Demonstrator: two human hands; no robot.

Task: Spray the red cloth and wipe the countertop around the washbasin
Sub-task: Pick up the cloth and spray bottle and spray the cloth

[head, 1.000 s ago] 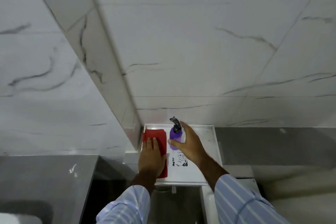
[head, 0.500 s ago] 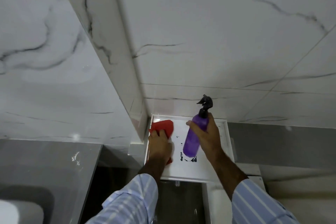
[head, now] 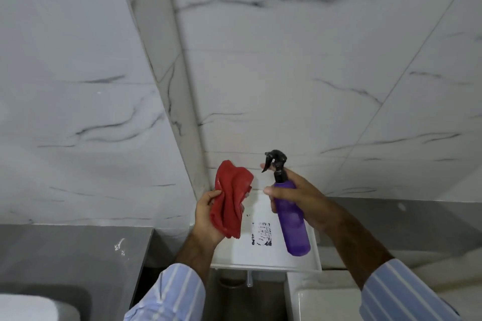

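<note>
The left hand (head: 208,219) is closed on the bunched red cloth (head: 230,203), lifting it so the upper folds stand above the fingers. Just to its right, apart from the cloth, the right hand (head: 305,200) grips the purple spray bottle (head: 290,219) around its upper body, with a fingertip by the black trigger head (head: 275,161), whose nozzle points toward the cloth. Below both hands lies a white tray (head: 276,258) with a low rim and a smudged black mark in its middle. Behind the hands rise white marble-look wall tiles (head: 287,73) with dark veins, meeting at a corner left of the cloth. Down left of the left hand spreads a grey bench (head: 78,250). Striped blue sleeves (head: 172,292) cover both forearms.
</note>
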